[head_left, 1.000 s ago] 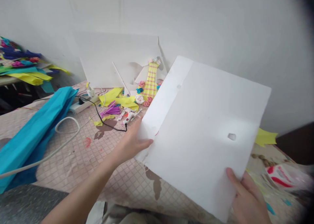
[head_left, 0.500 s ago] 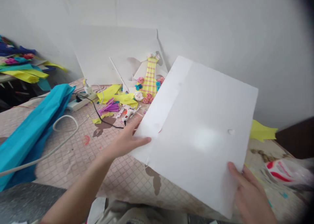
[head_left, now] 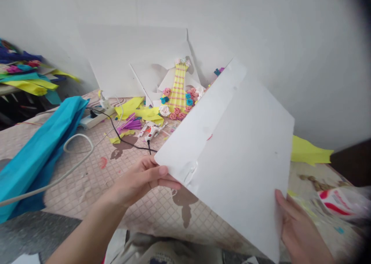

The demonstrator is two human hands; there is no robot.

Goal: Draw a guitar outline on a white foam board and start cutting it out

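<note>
White board (head_left: 240,152) looked light, stiff, best edge-held; your left hand (head_left: 142,179) pinched it mid-frame, right hand (head_left: 300,225) lower right.

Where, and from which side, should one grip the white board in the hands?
Probably by opposite sides, from outside: left hand at the left corner, right hand low on the right edge, thumbs on top, because the white board is broad, thin and tilted.

Left hand (head_left: 140,178) and right hand (head_left: 298,225) gripping tilted white board (head_left: 243,156) above tabletop (head_left: 78,192); glue gun (head_left: 151,133) lying near purple strips (head_left: 132,123).
</note>
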